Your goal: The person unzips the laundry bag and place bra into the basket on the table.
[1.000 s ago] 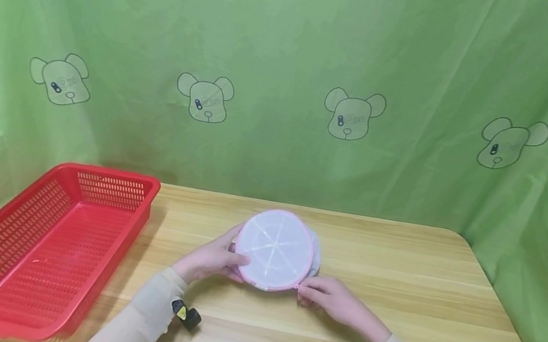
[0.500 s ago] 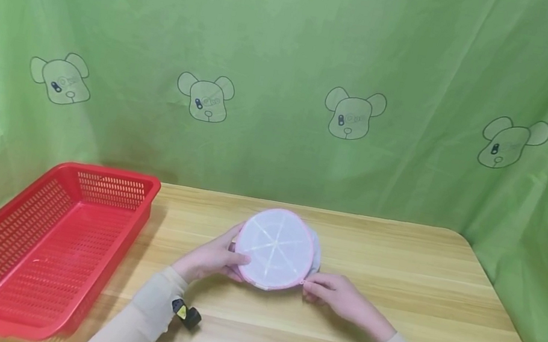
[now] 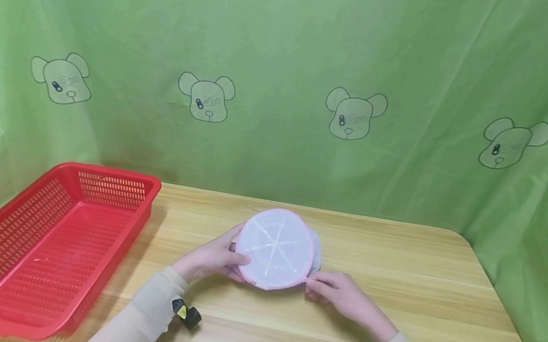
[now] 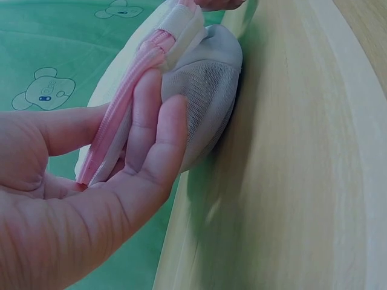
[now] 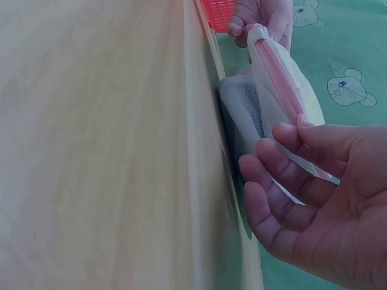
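Observation:
A round mesh laundry bag (image 3: 274, 247) with a white top, crossing pale lines and a pink zipper (image 5: 278, 78) round its rim is at the middle of the table, tilted toward me. Its grey mesh body (image 4: 205, 90) shows beneath the top in the left wrist view. My left hand (image 3: 215, 255) grips the bag's left rim, thumb on top and fingers underneath. At the lower right rim, my right hand (image 3: 340, 296) pinches the zipper pull between thumb and index finger; the pull itself is mostly covered by the fingertips. The right hand's other fingers are loosely bent.
A red plastic basket (image 3: 90, 279) with slotted walls stands on the left of the wooden table (image 3: 430, 284). Green curtain (image 3: 287, 33) with bear-head prints hangs behind and along both sides.
My right hand has slid a little to the right and up along the bag's rim, with the zipper pull pinched. The left hand and the bag have stayed in place.

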A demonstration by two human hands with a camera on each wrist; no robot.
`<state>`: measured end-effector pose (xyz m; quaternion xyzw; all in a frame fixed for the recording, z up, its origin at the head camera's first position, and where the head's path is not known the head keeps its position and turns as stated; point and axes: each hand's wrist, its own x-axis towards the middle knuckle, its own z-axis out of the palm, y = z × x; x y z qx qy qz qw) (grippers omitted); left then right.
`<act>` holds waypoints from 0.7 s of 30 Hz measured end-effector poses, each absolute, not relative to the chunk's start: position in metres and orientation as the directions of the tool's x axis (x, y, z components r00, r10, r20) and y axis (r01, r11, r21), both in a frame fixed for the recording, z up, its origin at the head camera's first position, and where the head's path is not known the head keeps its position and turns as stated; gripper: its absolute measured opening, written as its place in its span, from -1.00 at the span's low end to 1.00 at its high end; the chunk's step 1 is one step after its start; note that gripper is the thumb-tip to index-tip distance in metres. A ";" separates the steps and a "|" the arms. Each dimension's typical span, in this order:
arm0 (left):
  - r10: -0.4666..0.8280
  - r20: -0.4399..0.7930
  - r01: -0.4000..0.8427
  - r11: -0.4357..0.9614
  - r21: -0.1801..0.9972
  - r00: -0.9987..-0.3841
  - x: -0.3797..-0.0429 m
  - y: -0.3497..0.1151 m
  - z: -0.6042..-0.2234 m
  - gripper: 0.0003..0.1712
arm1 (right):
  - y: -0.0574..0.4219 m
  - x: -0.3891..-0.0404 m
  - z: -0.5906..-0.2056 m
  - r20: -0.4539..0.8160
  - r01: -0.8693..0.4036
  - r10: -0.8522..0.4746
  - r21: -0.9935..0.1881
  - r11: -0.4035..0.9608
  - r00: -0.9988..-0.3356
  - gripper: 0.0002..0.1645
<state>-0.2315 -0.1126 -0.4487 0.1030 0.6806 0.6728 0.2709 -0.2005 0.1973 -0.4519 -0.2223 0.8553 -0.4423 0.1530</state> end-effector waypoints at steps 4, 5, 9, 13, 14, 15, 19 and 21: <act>0.507 -0.227 -0.218 0.078 0.973 -0.831 -0.232 -0.113 -0.450 0.06 | 0.198 -0.201 -0.452 -0.066 -0.233 -0.506 -0.830 0.506 -0.860 -0.63; 0.507 -0.229 -0.220 0.079 0.972 -0.831 -0.232 -0.113 -0.450 0.06 | 0.198 -0.201 -0.452 -0.068 -0.230 -0.503 -0.832 0.505 -0.861 -0.62; 0.506 -0.230 -0.218 0.083 0.972 -0.831 -0.232 -0.114 -0.449 0.06 | 0.199 -0.203 -0.453 -0.062 -0.217 -0.476 -0.834 0.508 -0.877 -0.62; 0.507 -0.226 -0.215 0.080 0.973 -0.832 -0.232 -0.114 -0.449 0.06 | 0.200 -0.205 -0.452 -0.042 -0.209 -0.433 -0.832 0.515 -0.900 -0.63; 0.506 -0.226 -0.216 0.079 0.973 -0.833 -0.232 -0.114 -0.448 0.06 | 0.200 -0.205 -0.452 -0.038 -0.206 -0.423 -0.831 0.516 -0.905 -0.63; 0.505 -0.225 -0.215 0.079 0.973 -0.833 -0.232 -0.114 -0.448 0.05 | 0.200 -0.205 -0.452 -0.037 -0.201 -0.413 -0.831 0.518 -0.910 -0.63; 0.501 -0.227 -0.217 0.079 0.973 -0.835 -0.231 -0.113 -0.448 0.05 | 0.200 -0.206 -0.451 -0.028 -0.181 -0.367 -0.833 0.522 -0.930 -0.65; 0.500 -0.228 -0.218 0.079 0.973 -0.836 -0.232 -0.113 -0.449 0.05 | 0.200 -0.206 -0.450 -0.024 -0.168 -0.344 -0.838 0.519 -0.939 -0.66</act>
